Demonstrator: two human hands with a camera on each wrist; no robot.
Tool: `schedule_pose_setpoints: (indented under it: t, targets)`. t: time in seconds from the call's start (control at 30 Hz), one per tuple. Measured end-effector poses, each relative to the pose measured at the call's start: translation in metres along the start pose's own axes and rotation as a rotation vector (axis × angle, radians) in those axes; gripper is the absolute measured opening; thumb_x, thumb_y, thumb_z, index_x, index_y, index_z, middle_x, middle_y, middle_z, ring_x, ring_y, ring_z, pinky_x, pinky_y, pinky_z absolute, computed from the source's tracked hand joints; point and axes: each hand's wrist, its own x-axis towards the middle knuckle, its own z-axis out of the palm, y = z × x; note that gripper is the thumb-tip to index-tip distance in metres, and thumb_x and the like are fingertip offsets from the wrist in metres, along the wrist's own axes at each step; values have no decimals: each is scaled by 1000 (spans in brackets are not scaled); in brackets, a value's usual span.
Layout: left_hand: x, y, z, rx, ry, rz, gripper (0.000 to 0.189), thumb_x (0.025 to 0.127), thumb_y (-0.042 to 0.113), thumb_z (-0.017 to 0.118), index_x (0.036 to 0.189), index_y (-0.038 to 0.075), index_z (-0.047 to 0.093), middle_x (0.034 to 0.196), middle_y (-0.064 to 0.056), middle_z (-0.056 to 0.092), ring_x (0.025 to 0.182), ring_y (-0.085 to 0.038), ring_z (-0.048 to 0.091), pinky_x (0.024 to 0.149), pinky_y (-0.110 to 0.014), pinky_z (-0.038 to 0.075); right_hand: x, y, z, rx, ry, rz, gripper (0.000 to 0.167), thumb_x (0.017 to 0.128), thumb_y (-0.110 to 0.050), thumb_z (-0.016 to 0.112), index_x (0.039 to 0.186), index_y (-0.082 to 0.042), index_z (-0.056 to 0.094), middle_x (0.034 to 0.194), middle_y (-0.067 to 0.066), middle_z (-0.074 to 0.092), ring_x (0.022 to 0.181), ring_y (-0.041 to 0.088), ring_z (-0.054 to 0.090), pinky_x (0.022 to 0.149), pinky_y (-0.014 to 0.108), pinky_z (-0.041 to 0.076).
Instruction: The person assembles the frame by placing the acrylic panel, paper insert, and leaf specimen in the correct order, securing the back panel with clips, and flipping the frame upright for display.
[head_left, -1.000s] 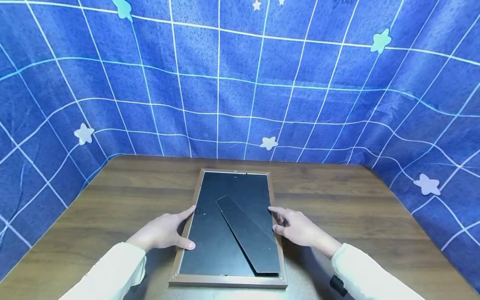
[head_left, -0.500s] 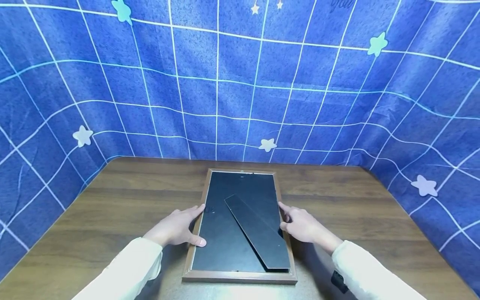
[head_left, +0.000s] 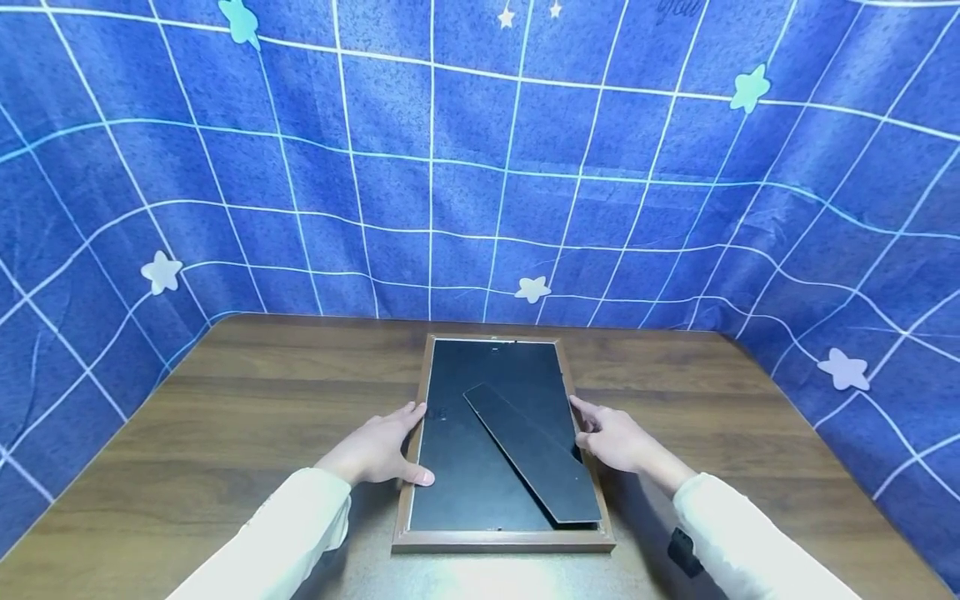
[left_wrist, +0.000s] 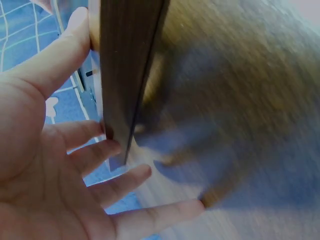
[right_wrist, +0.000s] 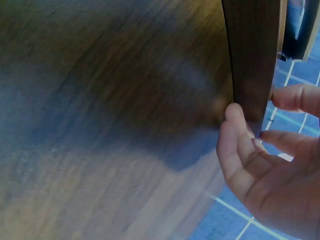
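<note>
A brown picture frame [head_left: 504,542] lies face down on the wooden table, its black backing board [head_left: 465,492] up. Across the board runs a slanted black easel leg [head_left: 536,462], its wide lower end slightly raised. At the frame's left side is my left hand [head_left: 382,450], fingers extended along the edge and thumb over the rim; the left wrist view has its fingertips near the brown side [left_wrist: 125,65]. My right hand [head_left: 617,437] touches the opposite side with index finger and thumb. In the right wrist view, its lower fingers bend against the side [right_wrist: 252,60].
The wooden table [head_left: 285,375] extends to both sides of the frame. Behind and beside it hangs a blue curtain [head_left: 390,192] with white grid lines and stars. A dark object [head_left: 684,552] sits at the right wrist, below the white sleeve.
The picture frame has slid to the right and slightly away across the table. Both hands have moved along with it, staying at its sides.
</note>
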Motion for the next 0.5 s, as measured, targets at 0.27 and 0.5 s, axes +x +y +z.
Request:
schedule_pose_setpoints:
  t: [0.27,0.5]
  targets:
    - [2,2,2,-25,-17,-9,104,76,33,91,156,-2,34,160,-28,30,143,-54,31,114,-64,30,-13,8,-8,214,-78,-40,59,96,-18,66,147,5,47,119,24,62,82,19,61,63,35,55]
    - [2,4,0,-38,-24,-7,103,76,31,90,155,-5,34,160,-29,29,144,-52,31,115,-61,30,-21,9,-13,341,-195,-74,78,87,-14,79,149,10,38,132,30,49,71,15,51,67,29,46]
